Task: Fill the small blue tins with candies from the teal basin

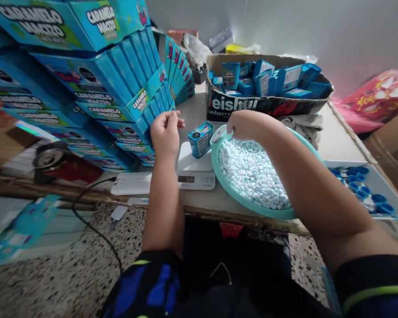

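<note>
A tin stood on a scale between two curled hands

The left hand (166,130) was loosely curled, thumb close to the fingers; whether it pinched anything could not be told. The right hand (245,126) was bent with its fingers turned down at the far edge of a bowl (268,213); its grip could not be made out. Between the hands, the blue tin (200,140) stood upright on the white scale (196,180), its display lit too faintly to read. Below the right hand, small pale candies (252,172) filled the bowl. Just beyond that hand was a carton (268,106) heaped with more blue tins (262,81), and to its right a white tray (386,176) held blue caps (361,183). Left of the left hand rose stacked blue boxes (86,66), with a drink can (66,163) lying near their base.
</note>
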The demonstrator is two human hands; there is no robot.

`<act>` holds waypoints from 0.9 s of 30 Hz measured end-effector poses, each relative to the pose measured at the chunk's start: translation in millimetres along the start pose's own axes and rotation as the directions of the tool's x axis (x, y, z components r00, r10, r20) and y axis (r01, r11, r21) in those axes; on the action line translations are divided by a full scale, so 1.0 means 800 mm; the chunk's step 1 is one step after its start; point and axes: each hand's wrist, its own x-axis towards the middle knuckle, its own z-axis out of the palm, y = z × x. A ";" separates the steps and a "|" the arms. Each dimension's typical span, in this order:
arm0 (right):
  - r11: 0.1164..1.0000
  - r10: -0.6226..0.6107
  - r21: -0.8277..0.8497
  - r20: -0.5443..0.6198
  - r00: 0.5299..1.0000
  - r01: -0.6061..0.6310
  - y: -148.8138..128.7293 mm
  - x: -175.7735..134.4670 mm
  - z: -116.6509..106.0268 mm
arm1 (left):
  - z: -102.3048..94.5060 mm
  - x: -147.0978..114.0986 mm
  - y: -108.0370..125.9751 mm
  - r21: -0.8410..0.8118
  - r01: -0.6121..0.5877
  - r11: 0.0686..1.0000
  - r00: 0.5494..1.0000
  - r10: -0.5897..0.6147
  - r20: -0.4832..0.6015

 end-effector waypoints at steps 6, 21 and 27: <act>0.996 -0.049 0.089 0.210 0.976 0.031 0.003 0.002 0.024 | 0.002 -0.001 0.001 0.076 -0.017 0.997 1.000 0.015 0.025; 0.999 -0.014 0.048 0.337 0.942 -0.003 -0.063 -0.015 0.008 | 0.002 -0.023 -0.009 0.335 -0.242 0.911 0.856 0.038 0.515; 0.991 -0.001 -0.122 0.432 0.902 0.060 -0.082 -0.017 -0.001 | 0.002 -0.021 0.054 0.654 -0.281 0.702 0.854 -0.129 0.504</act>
